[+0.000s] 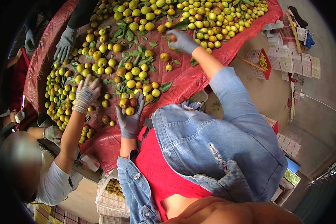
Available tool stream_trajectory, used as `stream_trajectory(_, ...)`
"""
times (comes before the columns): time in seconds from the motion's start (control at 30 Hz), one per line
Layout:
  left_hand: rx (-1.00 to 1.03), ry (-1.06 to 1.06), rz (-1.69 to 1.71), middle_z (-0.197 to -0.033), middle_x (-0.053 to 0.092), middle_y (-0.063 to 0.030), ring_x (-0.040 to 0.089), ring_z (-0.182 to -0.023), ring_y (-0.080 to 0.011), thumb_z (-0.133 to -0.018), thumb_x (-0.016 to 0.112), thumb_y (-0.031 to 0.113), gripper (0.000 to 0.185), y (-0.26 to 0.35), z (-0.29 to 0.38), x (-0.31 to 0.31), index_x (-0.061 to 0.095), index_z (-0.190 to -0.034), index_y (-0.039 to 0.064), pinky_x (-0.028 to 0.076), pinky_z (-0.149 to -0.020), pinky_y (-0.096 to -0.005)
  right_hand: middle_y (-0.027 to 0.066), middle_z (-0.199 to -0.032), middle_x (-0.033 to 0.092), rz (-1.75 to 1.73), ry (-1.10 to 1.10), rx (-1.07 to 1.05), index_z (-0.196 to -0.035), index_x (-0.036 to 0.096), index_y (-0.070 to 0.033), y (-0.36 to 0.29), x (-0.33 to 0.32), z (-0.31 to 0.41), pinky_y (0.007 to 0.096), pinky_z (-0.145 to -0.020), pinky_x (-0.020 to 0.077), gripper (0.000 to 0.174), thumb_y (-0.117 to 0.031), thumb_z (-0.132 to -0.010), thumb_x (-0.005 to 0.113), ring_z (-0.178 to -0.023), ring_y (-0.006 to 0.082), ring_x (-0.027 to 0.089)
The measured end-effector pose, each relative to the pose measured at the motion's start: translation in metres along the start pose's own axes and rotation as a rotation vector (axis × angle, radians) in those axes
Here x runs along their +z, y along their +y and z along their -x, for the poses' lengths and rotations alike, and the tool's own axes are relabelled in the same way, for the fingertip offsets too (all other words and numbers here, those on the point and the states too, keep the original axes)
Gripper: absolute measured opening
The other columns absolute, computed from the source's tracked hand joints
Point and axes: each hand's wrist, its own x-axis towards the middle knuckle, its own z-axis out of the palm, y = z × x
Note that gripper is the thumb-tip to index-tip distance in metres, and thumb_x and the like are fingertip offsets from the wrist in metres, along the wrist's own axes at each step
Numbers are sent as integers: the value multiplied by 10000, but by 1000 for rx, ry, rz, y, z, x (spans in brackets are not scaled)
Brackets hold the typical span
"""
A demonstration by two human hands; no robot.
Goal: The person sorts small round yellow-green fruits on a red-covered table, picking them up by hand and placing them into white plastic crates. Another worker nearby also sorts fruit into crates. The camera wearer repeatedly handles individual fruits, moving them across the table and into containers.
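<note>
My left hand (128,120), in a grey glove, is cupped palm up near the table's front edge. Several brown-blotched jujubes (129,111) rest in its palm and fingers. My right hand (184,43), gloved in grey too, reaches over the far side of the heap. Between its thumb and fingers is a reddish-brown jujube (172,38). Yellow-green jujubes (135,71) and loose green leaves (140,56) lie spread about both hands on a red quilted cover (184,81).
A co-worker's striped-gloved hand (86,93) reaches among the jujubes at left. Another person's grey-gloved hand (65,43) rests at the far edge. A white plastic crate (112,204) with small fruit stands below. At right are a red-rimmed basket (264,64) and stacked crates (294,61).
</note>
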Motion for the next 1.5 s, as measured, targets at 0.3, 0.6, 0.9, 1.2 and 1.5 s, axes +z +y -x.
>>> stream_trajectory(0.3,11,-50,-33,-1448,345,-131,307,-1338,-377,-867,460,623,717,2,-6,1,344,-1401,159,264,-1031,-675,100,-967,659,-596,-607,-255,-1253,553,-131,-139,52,110,319,-831,478,536,-372,-801,711,-915,210,625)
stream_trajectory(0.6,-115,-194,85,-1410,409,-100,383,-1288,-353,-864,440,653,702,15,1,-16,385,-1376,176,395,-936,-574,215,-1162,600,472,97,671,-1140,604,-48,79,-81,21,426,-909,482,386,-227,-798,611,-1081,348,588)
stream_trajectory(0.9,16,3,95,-1460,315,-165,275,-1330,-469,-858,455,652,817,21,3,13,264,-1431,103,282,-1063,-598,226,-1066,626,178,-90,243,-1122,541,-50,79,-23,44,406,-832,490,512,-347,-734,693,-990,370,611)
stream_trajectory(1.2,22,18,93,-1447,331,-155,310,-1317,-441,-887,418,618,690,19,4,1,335,-1388,152,286,-1008,-690,55,-934,512,-372,-385,-528,-1069,530,-87,-142,55,109,261,-749,463,373,-117,-726,674,-835,165,534)
stream_trajectory(1.5,-97,1,160,-1467,293,-128,278,-1326,-457,-854,327,713,744,17,17,7,303,-1416,225,252,-924,-785,53,-1017,571,-409,-385,-519,-1158,572,-113,-130,38,21,299,-783,487,393,-180,-786,681,-858,136,569)
